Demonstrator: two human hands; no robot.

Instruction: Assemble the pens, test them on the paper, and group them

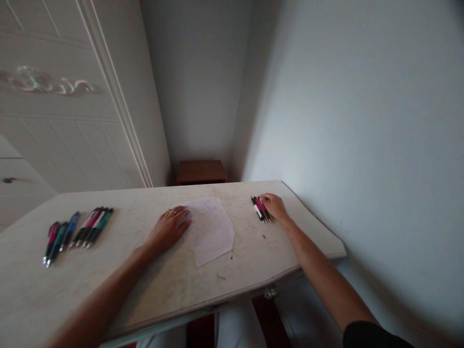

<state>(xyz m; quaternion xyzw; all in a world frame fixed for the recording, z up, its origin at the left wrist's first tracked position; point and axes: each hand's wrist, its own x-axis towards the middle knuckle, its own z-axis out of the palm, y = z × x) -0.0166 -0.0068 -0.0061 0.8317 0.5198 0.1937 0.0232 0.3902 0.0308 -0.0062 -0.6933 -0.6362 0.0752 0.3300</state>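
My left hand (173, 223) lies flat on the left edge of a torn sheet of paper (212, 232), fingers stretched out and a ring on one of them. Faint scribbles cover the sheet. To the right, my right hand (274, 205) has its fingers curled at the upper end of a purple and black pen (266, 211). That pen lies on the table beside a pink pen (259, 205) and a white and black pen (257, 211). The fingertips of this hand are partly hidden.
On the left of the white table (152, 295) lie a row of several pens (92, 227) and a looser group with a blue pen (70, 229). A white wardrobe (72, 96) stands at the back left, a brown wooden piece (202, 170) behind the table. A wall (362, 145) borders the right.
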